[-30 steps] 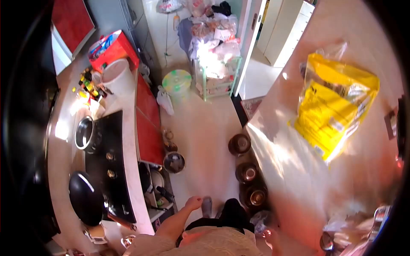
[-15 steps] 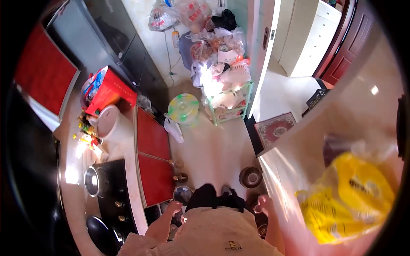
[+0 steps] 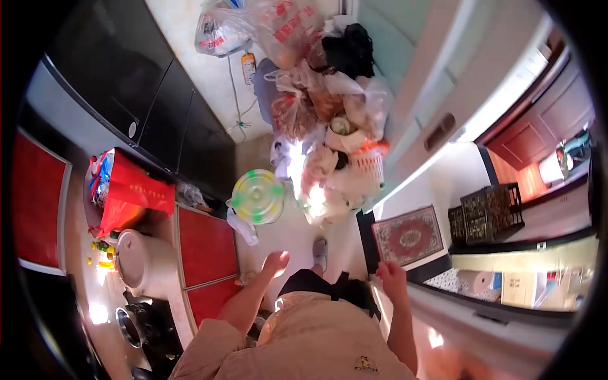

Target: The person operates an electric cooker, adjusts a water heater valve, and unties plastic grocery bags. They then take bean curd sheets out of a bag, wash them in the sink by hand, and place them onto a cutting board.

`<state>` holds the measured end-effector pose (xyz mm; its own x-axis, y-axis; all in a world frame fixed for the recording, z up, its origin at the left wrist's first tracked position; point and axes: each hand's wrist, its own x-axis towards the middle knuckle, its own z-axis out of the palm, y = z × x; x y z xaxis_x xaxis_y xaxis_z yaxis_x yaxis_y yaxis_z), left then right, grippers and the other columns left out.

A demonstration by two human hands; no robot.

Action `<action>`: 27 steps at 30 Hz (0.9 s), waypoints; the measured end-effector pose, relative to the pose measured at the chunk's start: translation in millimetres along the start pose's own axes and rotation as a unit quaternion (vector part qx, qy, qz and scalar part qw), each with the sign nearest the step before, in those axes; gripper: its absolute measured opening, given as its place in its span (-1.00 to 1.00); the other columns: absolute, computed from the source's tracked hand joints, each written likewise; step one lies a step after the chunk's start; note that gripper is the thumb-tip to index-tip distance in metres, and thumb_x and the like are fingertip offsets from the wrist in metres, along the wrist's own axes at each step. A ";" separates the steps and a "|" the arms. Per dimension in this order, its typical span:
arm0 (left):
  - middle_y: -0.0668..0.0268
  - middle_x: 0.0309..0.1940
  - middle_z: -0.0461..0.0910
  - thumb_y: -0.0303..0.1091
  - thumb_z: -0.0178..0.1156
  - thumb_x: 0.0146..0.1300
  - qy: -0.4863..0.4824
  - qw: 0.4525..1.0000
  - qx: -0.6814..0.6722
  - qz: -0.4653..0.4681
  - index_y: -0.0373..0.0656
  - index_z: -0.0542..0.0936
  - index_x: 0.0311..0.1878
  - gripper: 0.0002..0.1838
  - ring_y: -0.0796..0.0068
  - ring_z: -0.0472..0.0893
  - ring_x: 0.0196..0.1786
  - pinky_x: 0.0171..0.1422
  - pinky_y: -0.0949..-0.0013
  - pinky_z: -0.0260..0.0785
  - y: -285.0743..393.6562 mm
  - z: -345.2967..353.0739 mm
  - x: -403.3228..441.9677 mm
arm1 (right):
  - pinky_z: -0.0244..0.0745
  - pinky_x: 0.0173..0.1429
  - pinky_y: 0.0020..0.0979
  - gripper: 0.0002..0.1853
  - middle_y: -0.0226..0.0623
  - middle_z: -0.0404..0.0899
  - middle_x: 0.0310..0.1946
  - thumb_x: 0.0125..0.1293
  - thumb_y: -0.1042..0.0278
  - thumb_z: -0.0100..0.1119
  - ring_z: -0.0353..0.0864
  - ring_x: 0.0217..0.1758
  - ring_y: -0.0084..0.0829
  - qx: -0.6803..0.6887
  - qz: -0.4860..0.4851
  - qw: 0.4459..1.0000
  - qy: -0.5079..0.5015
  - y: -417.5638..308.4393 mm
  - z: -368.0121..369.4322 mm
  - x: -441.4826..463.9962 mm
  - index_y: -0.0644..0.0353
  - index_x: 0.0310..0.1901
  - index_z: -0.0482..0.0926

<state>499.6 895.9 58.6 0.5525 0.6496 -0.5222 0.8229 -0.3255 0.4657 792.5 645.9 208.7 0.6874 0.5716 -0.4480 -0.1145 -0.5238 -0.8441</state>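
Note:
My left hand (image 3: 275,265) is held out ahead of my body above the floor, fingers loosely curled, with nothing seen in it. A round tub with a green and yellow patterned lid (image 3: 258,196) stands on the floor beyond it, a white plastic bag (image 3: 242,226) beside the tub. My right hand (image 3: 392,277) hangs at my other side, its fingers curled in and nothing visible in them. Past it lies a red patterned rug (image 3: 408,235) in the doorway. Neither hand touches any of these things.
A rack heaped with plastic bags (image 3: 329,120) stands ahead, beside a sliding door (image 3: 437,133). On the left are a dark fridge (image 3: 152,95), red cabinets (image 3: 206,247), a red bag (image 3: 139,193), a pale bucket (image 3: 142,259) and a stove. Black crates (image 3: 484,212) stand beyond the doorway.
My view has moved forward toward the rack and doorway, with one foot stepping ahead. Both hands have swung forward and higher in view. The yellow bag on the right has left the view.

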 end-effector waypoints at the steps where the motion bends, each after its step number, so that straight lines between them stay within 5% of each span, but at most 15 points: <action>1: 0.09 -0.07 0.61 -0.09 -0.03 0.33 0.107 0.987 -0.075 0.091 -0.12 0.61 -0.08 -0.64 0.04 0.57 0.01 0.15 0.09 0.40 34.4 -23.9 28.5 | 0.40 -0.37 -0.43 -0.73 -0.30 0.57 -0.56 0.30 0.27 0.13 0.53 -0.48 -0.50 -0.037 -0.022 0.999 -0.021 -40.4 -3.7 28.2 0.34 -0.39 0.58; 3: 0.12 -0.20 0.66 -0.17 0.09 0.29 0.205 0.959 -0.143 0.134 -0.16 0.63 -0.13 -0.72 0.08 0.63 -0.11 -0.01 0.17 0.46 118.9 -85.2 74.0 | 0.41 -0.35 -0.35 -0.72 -0.14 0.56 -0.59 0.29 0.28 0.13 0.55 -0.51 -0.35 -0.146 -0.200 0.968 0.044 -129.5 1.4 82.4 0.37 -0.44 0.56; 6: 0.12 -0.33 0.66 -0.21 0.16 0.28 0.306 0.899 -0.236 0.204 -0.18 0.64 -0.16 -0.75 0.19 0.66 -0.23 -0.10 0.25 0.47 223.5 -163.3 137.8 | 0.45 -0.28 -0.30 -0.80 -0.04 0.57 -0.46 0.30 0.34 0.10 0.59 -0.39 -0.13 -0.115 -0.341 0.929 0.084 -224.1 23.7 182.1 0.34 -0.28 0.57; 8: 0.08 -0.32 0.65 -0.21 0.15 0.27 0.327 0.881 -0.254 0.227 -0.19 0.63 -0.17 -0.75 0.09 0.64 -0.22 -0.14 0.23 0.46 295.7 -219.8 176.3 | 0.49 -0.16 -0.19 -0.80 -0.04 0.56 -0.31 0.27 0.36 0.10 0.59 -0.26 -0.09 -0.218 -0.512 0.816 0.158 -286.3 42.3 266.3 0.24 -0.15 0.58; 9: 0.13 -0.28 0.66 -0.22 0.15 0.27 0.310 0.882 -0.276 0.223 -0.19 0.65 -0.14 -0.74 0.21 0.65 -0.22 -0.15 0.28 0.45 314.3 -232.3 183.1 | 0.50 -0.12 -0.15 -0.79 -0.04 0.55 -0.29 0.25 0.35 0.11 0.59 -0.23 -0.10 -0.304 -0.582 0.724 0.211 -309.5 51.3 296.1 0.21 -0.11 0.58; 13: 0.09 -0.24 0.65 -0.27 0.19 0.20 0.315 0.901 -0.195 0.226 -0.17 0.65 -0.15 -0.76 0.11 0.62 -0.15 -0.03 0.20 0.45 348.7 -242.0 232.1 | 0.49 -0.06 -0.09 -0.76 -0.09 0.56 -0.30 0.22 0.33 0.13 0.58 -0.22 -0.10 -0.455 -0.469 0.724 0.219 -312.6 62.1 358.6 0.18 -0.09 0.58; 15: 0.10 -0.21 0.64 -0.29 0.21 0.16 0.349 0.885 -0.181 0.249 -0.16 0.64 -0.12 -0.75 0.09 0.61 -0.13 -0.02 0.19 0.45 359.4 -242.1 255.4 | 0.49 -0.13 -0.23 -0.78 -0.16 0.61 -0.32 0.23 0.39 0.14 0.57 -0.30 -0.12 -0.308 -0.437 0.832 0.145 -310.3 55.3 377.4 0.19 -0.10 0.59; 19: 0.10 -0.16 0.62 -0.34 0.28 0.07 0.412 0.825 -0.175 0.344 -0.17 0.60 -0.04 -0.66 0.06 0.59 -0.11 0.00 0.17 0.45 376.3 -266.2 271.7 | 0.44 -0.21 -0.39 -0.84 -0.24 0.64 -0.38 0.25 0.43 0.16 0.54 -0.39 -0.31 -0.136 -0.389 0.911 0.026 -332.4 41.2 355.5 0.24 -0.16 0.61; 23: 0.17 -0.20 0.63 -0.26 0.35 0.01 0.261 0.884 -0.147 0.359 -0.18 0.59 -0.10 -0.62 0.10 0.59 -0.19 0.01 0.18 0.38 383.5 -299.7 273.4 | 0.39 -0.26 -0.48 -0.86 -0.30 0.61 -0.44 0.27 0.44 0.18 0.47 -0.40 -0.55 -0.039 -0.369 0.927 -0.047 -345.3 31.8 356.4 0.33 -0.20 0.59; 27: 0.26 -0.20 0.63 -0.11 0.31 0.05 0.227 0.913 -0.009 0.338 -0.07 0.58 -0.07 -0.61 0.23 0.58 -0.07 0.03 0.15 0.26 391.3 -335.5 261.9 | 0.39 -0.26 -0.50 -0.86 -0.32 0.60 -0.44 0.27 0.47 0.18 0.45 -0.39 -0.62 -0.050 -0.358 0.928 -0.092 -351.0 21.8 361.1 0.37 -0.21 0.58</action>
<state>921.8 1169.2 343.8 0.8183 0.5236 0.2371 0.3090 -0.7486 0.5866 1065.3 1049.9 336.8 0.4263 0.8889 0.1676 0.3983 -0.0182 -0.9171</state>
